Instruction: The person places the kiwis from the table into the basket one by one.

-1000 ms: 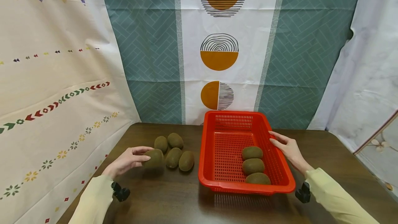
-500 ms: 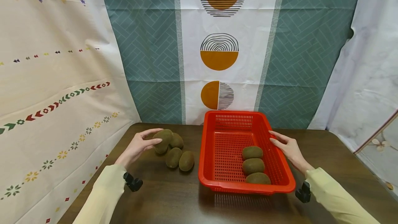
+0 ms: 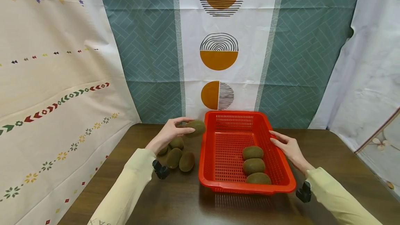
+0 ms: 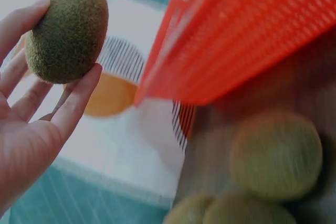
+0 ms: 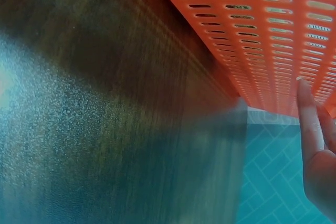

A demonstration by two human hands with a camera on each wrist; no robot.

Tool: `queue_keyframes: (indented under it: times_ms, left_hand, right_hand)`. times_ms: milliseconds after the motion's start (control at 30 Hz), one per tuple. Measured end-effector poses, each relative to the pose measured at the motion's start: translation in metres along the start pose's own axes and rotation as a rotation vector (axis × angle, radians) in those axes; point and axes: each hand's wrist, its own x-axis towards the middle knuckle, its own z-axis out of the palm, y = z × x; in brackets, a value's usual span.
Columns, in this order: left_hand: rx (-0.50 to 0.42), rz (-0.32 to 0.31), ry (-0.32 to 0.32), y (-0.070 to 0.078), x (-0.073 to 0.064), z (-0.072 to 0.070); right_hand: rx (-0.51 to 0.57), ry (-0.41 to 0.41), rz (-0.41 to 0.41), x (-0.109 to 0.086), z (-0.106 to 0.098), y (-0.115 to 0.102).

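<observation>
Left hand (image 3: 170, 131): the nearer one, pinching a kiwi (image 3: 197, 128) between thumb and fingers.
Kiwi: beside the left rim of the red basket (image 3: 237, 186), long axis toward it (the left wrist view shows a gap).
Right hand (image 3: 290, 149): released, fingers quite straight, touching the basket's right wall.
Other kiwis (image 3: 186, 161): four left of the basket, three inside.
</observation>
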Motion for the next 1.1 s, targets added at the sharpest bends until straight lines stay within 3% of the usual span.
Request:
queue_keyframes:
  times_ms: [133,400,600,833,1100]
  left_hand:
    - [0.02,0.006,-0.02,0.01,0.016,0.019]
    - [-0.066,0.014,-0.067,0.023,0.044,0.054]
    - [-0.017,-0.001,-0.036,0.029,0.059,0.079]
    - [-0.015,-0.029,0.016,0.021,0.076,0.106]
    - [-0.002,-0.087,0.024,0.009,0.08,0.13]
  right_hand:
    - [-0.016,-0.004,-0.001,0.001,-0.001,0.0]
    - [-0.046,0.017,-0.007,0.002,0.0,-0.004]
    - [-0.055,0.016,-0.009,0.001,0.001,-0.002]
    - [-0.04,0.022,-0.019,0.002,0.0,0.0]
    - [-0.023,0.005,-0.01,0.003,-0.002,0.003]
